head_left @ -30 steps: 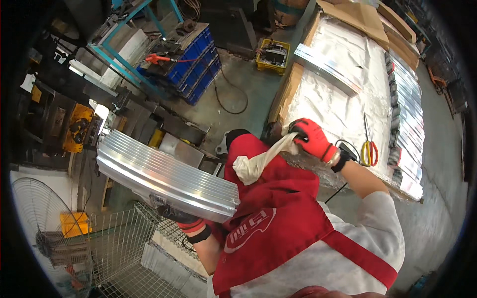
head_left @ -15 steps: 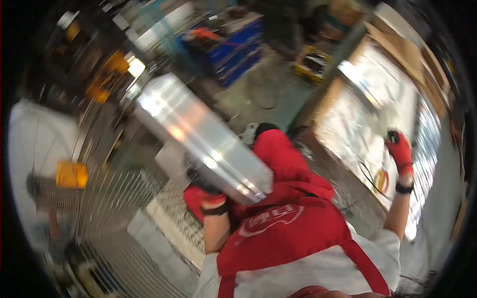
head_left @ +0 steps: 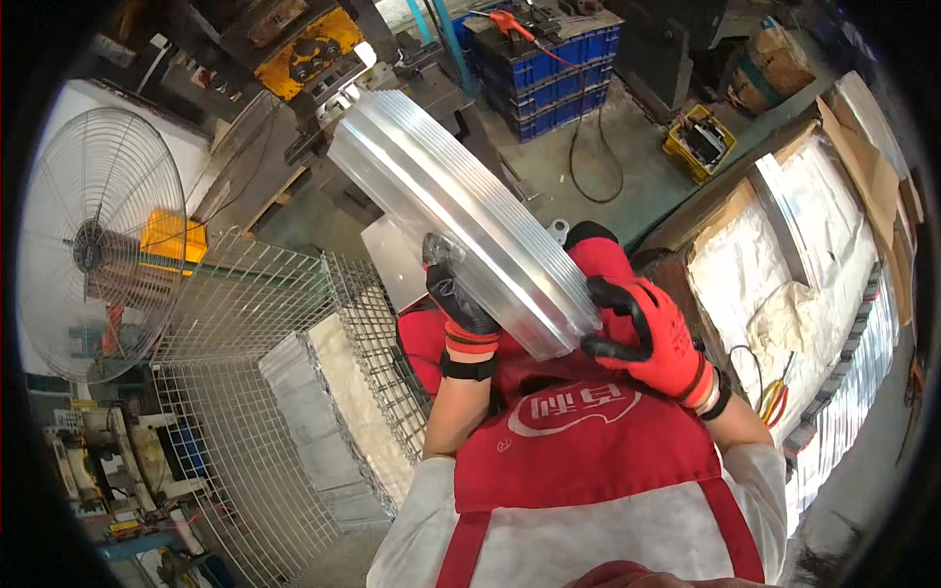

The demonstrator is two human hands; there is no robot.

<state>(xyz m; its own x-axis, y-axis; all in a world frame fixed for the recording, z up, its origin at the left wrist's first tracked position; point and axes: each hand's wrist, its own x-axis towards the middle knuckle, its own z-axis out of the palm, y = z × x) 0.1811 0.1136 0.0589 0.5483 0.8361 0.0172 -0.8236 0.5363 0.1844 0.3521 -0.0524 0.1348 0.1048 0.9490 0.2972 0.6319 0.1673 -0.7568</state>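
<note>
My left hand [head_left: 459,294], in a black and red glove, is closed around the left side of a stack of shiny aluminium strips [head_left: 461,220]. The stack slants from the upper left down to my lap, its lower end against my red apron [head_left: 588,431]. Close by that end, my right hand [head_left: 647,333], in the same kind of glove, has its thumb and fingers apart. The fingertips are at the stack's edge; whether they touch it is hard to tell. A flat pale metal piece [head_left: 394,263] shows behind my left hand.
To the right stands a cardboard-sided crate with white wrapping [head_left: 725,245] and more metal strips [head_left: 789,220]. A wire-mesh cage [head_left: 235,412] and a large fan [head_left: 103,196] are at left. Blue crates [head_left: 559,88], a yellow basket [head_left: 700,143] and a machine [head_left: 309,54] stand farther off.
My right hand has come from over the crate on the right to the stack's lower end. My left hand still holds the stack. The whole view has shifted and is sharper.
</note>
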